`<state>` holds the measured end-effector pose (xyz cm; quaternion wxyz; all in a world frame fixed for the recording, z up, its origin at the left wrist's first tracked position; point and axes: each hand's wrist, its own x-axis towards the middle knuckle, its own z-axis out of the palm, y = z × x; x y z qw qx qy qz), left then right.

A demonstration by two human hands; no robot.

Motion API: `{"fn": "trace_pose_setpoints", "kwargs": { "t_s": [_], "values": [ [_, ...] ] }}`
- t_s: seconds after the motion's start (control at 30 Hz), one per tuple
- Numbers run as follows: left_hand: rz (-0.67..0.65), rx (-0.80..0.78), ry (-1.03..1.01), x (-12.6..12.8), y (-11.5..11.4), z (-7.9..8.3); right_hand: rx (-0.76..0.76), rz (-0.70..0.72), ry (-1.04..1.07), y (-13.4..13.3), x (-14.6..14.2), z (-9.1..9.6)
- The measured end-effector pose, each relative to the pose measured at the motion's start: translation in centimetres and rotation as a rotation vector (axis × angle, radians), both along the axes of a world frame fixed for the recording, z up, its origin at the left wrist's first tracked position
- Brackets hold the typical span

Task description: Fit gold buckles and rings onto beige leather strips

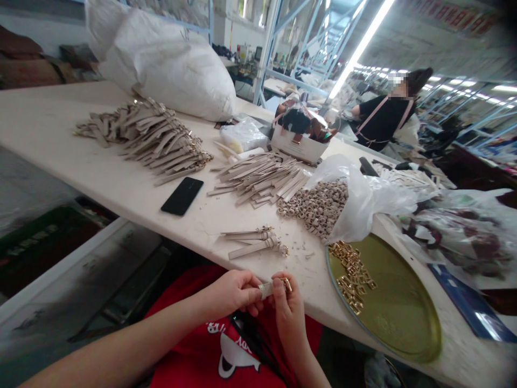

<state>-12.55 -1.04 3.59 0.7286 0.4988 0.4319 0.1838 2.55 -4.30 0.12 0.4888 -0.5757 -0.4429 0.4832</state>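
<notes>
A pale beige strap (266,290) with a gold buckle (287,285) at its right end is held between my two hands, over my lap at the table's front edge. My left hand (241,291) pinches the strap's left part with thumb and fingers. Thumb and fingers of my right hand (287,303) close on the strap beside the buckle. Just beyond them a few buckled straps (254,241) lie on the table. Farther back is a heap of plain straps (258,175), and to its right a pile of small beige loops (319,207) spills from a plastic bag (355,199).
A gold round tray (407,312) with gold buckles (353,275) overhangs the front edge at right. At left lie a black phone (182,196) and a large heap of buckled straps (149,137). Behind are a white sack (161,59) and box (297,143). A person (383,116) stands far right.
</notes>
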Motion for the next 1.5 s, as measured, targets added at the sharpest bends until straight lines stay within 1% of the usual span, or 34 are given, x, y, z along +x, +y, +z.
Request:
{"fn": "trace_pose_setpoints", "kwargs": {
  "t_s": [0.1, 0.23, 0.37, 0.43, 0.5, 0.6, 0.77, 0.83, 0.9, 1.0, 1.17, 1.27, 1.33, 1.4, 1.43, 1.5],
  "values": [
    [0.038, -0.016, -0.005, 0.3, 0.0, -0.4, 0.003, -0.014, -0.024, -0.3, -0.3, -0.6],
    [0.039, -0.043, -0.005, 0.9, 0.2, -1.1, 0.018, -0.003, 0.002, -0.6, -0.2, -1.2],
    [-0.034, -0.053, -0.010, 0.9, 0.8, -1.2, -0.052, 0.058, 0.153, -0.4, 0.1, -1.4],
    [-0.074, -0.040, 0.005, 0.7, 1.1, -1.1, -0.093, 0.106, 0.182, -0.1, 0.4, -1.3],
    [-0.088, -0.027, 0.045, 0.5, 1.3, -1.1, -0.084, 0.128, 0.117, 0.1, 0.8, -1.3],
    [-0.077, -0.040, 0.096, 0.6, 1.5, -1.3, -0.015, 0.151, -0.048, 0.2, 1.4, -1.1],
    [-0.064, -0.075, 0.061, 1.2, 1.6, -1.3, 0.032, 0.296, -0.164, 0.4, 1.9, -0.7],
    [-0.054, -0.061, 0.052, 1.1, 1.7, -1.1, 0.060, 0.314, -0.216, 0.7, 2.0, -0.6],
    [-0.058, -0.050, 0.019, 0.8, 1.9, -1.0, 0.064, 0.292, -0.217, 1.0, 2.0, -0.6],
    [-0.062, -0.050, -0.033, 0.4, 1.9, -1.0, 0.036, 0.236, -0.140, 1.0, 1.7, -0.9],
    [-0.014, -0.020, -0.025, 0.4, 1.8, -0.6, -0.002, 0.236, -0.028, 0.6, 0.9, -0.9],
    [-0.042, 0.017, -0.050, 0.2, 1.6, -0.3, -0.029, 0.221, 0.028, 0.5, 0.7, -0.6],
    [-0.061, 0.031, -0.015, -0.2, 1.4, -0.1, -0.001, 0.172, -0.027, 0.5, 0.7, -0.4],
    [-0.062, 0.061, 0.049, -0.6, 1.1, 0.0, 0.067, 0.121, -0.148, 0.4, 0.7, -0.3],
    [-0.060, 0.097, 0.083, -0.8, 1.1, 0.1, 0.099, 0.106, -0.201, 0.5, 0.7, -0.3],
    [-0.073, 0.222, 0.150, -0.8, 1.4, 0.4, 0.137, 0.101, -0.247, 1.0, 0.6, -0.4]
  ]
}}
